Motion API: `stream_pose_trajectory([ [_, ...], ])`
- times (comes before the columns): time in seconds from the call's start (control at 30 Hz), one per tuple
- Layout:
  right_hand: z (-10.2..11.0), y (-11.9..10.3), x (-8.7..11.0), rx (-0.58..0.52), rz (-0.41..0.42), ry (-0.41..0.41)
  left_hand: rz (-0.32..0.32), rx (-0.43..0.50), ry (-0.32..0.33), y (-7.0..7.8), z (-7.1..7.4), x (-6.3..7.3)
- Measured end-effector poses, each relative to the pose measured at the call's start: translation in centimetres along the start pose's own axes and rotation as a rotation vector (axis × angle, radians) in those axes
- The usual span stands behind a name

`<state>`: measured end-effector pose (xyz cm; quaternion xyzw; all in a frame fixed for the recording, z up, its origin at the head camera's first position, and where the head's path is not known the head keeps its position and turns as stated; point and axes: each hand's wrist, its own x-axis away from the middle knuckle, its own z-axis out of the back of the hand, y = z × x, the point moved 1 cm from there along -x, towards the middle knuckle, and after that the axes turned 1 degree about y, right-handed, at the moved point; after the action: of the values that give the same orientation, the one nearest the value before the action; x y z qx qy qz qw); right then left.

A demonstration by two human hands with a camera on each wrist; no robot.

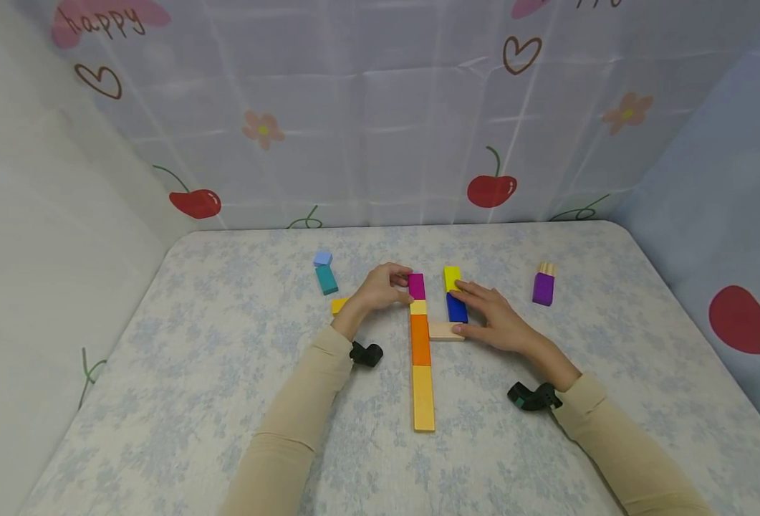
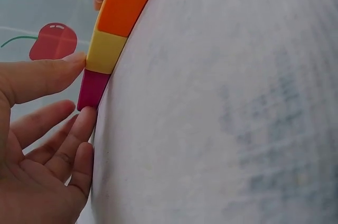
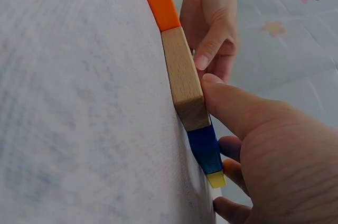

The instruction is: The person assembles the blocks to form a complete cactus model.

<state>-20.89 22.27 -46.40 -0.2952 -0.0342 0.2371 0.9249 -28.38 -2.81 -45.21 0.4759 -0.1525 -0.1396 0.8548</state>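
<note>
Magenta block at its fingertips, the left hand, fingers loosely spread and clasping nothing, sets its thumb against the pale yellow block; both pieces lie in line just beyond the orange block. To the right of the orange block, the right hand is relaxed, fingers extended, its thumb touching the bare wood block and its fingertips at the blue block and bright yellow block. A long tan block adjoins the orange block's near end. Well beyond the orange block, a wall hanging reads "happy".
</note>
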Motion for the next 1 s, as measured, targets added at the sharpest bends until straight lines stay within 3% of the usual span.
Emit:
stream_pose_trajectory([
  [0.17,-0.1,-0.1,0.1,-0.006,0.0,0.001,-0.057,-0.085,0.025,0.3,0.3,0.6],
  [0.33,0.0,0.0,0.1,0.004,0.01,0.012,-0.175,-0.182,0.037,1.0,0.4,2.0],
  [0.47,0.0,0.1,0.1,0.007,0.012,0.012,-0.223,-0.242,-0.014,1.2,0.2,3.4],
  [0.7,0.1,-0.1,0.1,0.005,0.003,-0.005,-0.206,-0.294,-0.147,0.5,-0.5,5.4],
  [1.0,0.2,-0.2,0.1,0.005,0.014,0.008,-0.275,-0.445,-0.2,0.4,-1.1,6.2],
])
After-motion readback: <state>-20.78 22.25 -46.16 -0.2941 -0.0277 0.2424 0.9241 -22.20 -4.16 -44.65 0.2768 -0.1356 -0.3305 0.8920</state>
